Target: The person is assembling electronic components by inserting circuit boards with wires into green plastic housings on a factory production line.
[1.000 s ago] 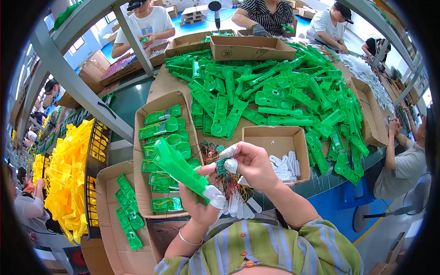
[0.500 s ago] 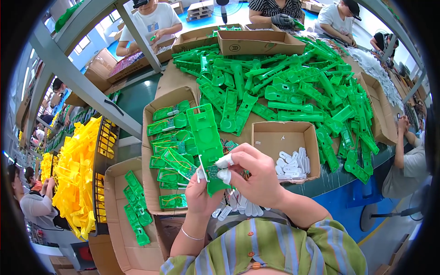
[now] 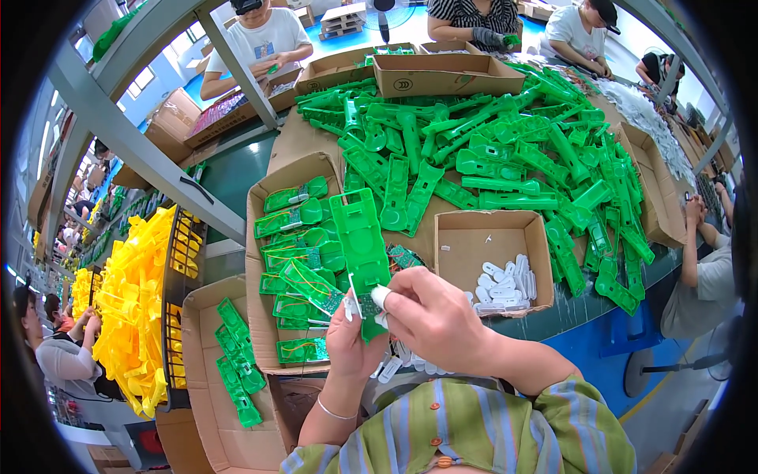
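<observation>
My left hand (image 3: 347, 341) grips a long green plastic housing (image 3: 360, 233) near its lower end, thumb on its left edge. The housing stands tilted up, its hollow side facing me. A thin white strip (image 3: 354, 295) runs along that left edge by the thumb. Inside the lower end sits a small dark green circuit board (image 3: 371, 303), partly hidden by fingers. My right hand (image 3: 436, 313) has thumb and forefinger pinched against this lower end, white covers on the fingertips. Anything between those fingertips is too small to make out.
A carton (image 3: 254, 237) of green housings with boards and wires stands left of my hands; another carton (image 3: 197, 340) holds several green parts. To the right, a carton (image 3: 493, 223) contains white oval pieces. Green shells (image 3: 489, 150) are heaped beyond. Yellow parts (image 3: 130, 316) fill a black crate. Co-workers sit around.
My right fingertips have drawn closer together at the housing's lower end. The housing and both hands have shifted slightly right and down.
</observation>
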`<state>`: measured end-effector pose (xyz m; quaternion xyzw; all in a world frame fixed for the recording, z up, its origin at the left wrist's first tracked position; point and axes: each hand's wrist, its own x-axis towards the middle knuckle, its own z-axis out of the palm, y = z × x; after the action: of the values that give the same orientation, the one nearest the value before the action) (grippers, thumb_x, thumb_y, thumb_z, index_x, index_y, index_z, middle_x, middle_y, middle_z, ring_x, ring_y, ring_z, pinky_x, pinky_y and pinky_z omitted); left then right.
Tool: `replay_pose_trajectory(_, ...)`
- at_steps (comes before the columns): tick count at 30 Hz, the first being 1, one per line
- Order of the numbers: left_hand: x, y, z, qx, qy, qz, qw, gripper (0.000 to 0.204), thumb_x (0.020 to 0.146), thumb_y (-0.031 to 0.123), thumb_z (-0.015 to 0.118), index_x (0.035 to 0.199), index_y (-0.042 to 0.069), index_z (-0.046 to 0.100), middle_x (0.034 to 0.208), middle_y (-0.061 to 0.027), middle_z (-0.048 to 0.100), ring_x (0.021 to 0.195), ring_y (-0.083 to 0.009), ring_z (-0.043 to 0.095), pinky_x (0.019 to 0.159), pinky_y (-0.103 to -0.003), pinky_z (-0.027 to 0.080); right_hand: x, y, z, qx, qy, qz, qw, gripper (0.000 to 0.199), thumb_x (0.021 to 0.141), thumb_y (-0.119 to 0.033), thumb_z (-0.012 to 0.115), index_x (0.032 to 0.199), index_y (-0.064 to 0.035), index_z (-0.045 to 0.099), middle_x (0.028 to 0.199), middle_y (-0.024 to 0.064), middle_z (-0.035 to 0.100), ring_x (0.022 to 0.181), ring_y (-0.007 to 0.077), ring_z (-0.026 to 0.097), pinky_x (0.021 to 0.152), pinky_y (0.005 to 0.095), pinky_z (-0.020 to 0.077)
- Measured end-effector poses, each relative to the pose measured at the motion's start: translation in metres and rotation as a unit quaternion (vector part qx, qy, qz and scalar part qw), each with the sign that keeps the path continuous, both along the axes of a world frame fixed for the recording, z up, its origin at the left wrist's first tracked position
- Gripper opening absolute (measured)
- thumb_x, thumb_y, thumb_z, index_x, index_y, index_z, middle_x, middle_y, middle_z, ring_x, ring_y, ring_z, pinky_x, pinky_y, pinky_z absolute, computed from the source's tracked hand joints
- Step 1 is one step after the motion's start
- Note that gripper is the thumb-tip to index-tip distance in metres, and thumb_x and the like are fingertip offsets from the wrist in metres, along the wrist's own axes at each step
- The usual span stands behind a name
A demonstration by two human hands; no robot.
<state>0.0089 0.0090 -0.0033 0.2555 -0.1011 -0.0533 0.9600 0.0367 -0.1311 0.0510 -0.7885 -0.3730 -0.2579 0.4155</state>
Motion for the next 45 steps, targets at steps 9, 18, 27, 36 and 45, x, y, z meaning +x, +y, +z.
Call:
replay_pose_trajectory(9,-0.004,0.001,-0.002,0.059,0.031,0.013,0.998,0.047,0.09,0.022,0.047,0.13,0.001,0.034,0.115,-0.0098,0.053,0.103,-0.0211,0.054,0.087,-0.036,0.044,0.001,-0.008,0.002,-0.089,-0.039,0.037,0.995,0.023,0.06,0.0,0.063,0.082,0.0049,0.055,0.088,0.0131,0.047,0.074,0.0242,0.052,0.054,0.0304,0.0465)
replay_pose_trajectory(18,-0.006,-0.011,-0.001,0.07,0.03,0.048,0.996,0.043,0.092,0.022,0.044,0.129,0.001,0.037,0.115,-0.0087,0.054,0.102,-0.019,0.054,0.087,-0.035,0.044,0.001,-0.008,-0.003,-0.065,-0.064,0.015,0.996,0.023,0.058,-0.003,0.063,0.079,0.0037,0.055,0.086,0.013,0.047,0.069,0.0242,0.052,0.053,0.0307,0.0457)
replay_pose_trajectory(27,-0.008,-0.016,0.014,0.219,0.028,0.097,0.97,0.042,0.088,0.017,0.051,0.124,-0.002,0.04,0.113,-0.0119,0.055,0.102,-0.0191,0.055,0.088,-0.031,0.044,0.005,-0.018,-0.025,-0.041,-0.115,0.045,0.991,0.021,0.058,-0.003,0.062,0.076,0.0051,0.056,0.093,0.0146,0.053,0.076,0.0284,0.057,0.064,0.0349,0.0515)
replay_pose_trajectory(36,-0.008,-0.016,0.02,0.243,-0.042,0.098,0.964,0.031,0.084,0.01,0.059,0.11,-0.003,0.048,0.102,-0.0098,0.059,0.088,-0.0131,0.056,0.078,-0.026,0.046,0.006,-0.037,-0.022,0.242,0.309,0.138,0.909,0.028,0.072,0.006,0.064,0.099,0.005,0.057,0.101,0.0128,0.053,0.086,0.0206,0.06,0.073,0.0294,0.0516)
replay_pose_trajectory(45,-0.017,-0.018,0.011,0.341,-0.11,0.219,0.908,0.028,0.084,0.01,0.058,0.108,-0.003,0.051,0.095,-0.005,0.059,0.083,-0.0088,0.053,0.073,-0.022,0.043,0.001,-0.025,-0.03,0.27,0.38,0.192,0.864,0.023,0.073,0.0,0.068,0.093,0.0054,0.058,0.093,0.0096,0.056,0.084,0.014,0.057,0.073,0.0262,0.0505)
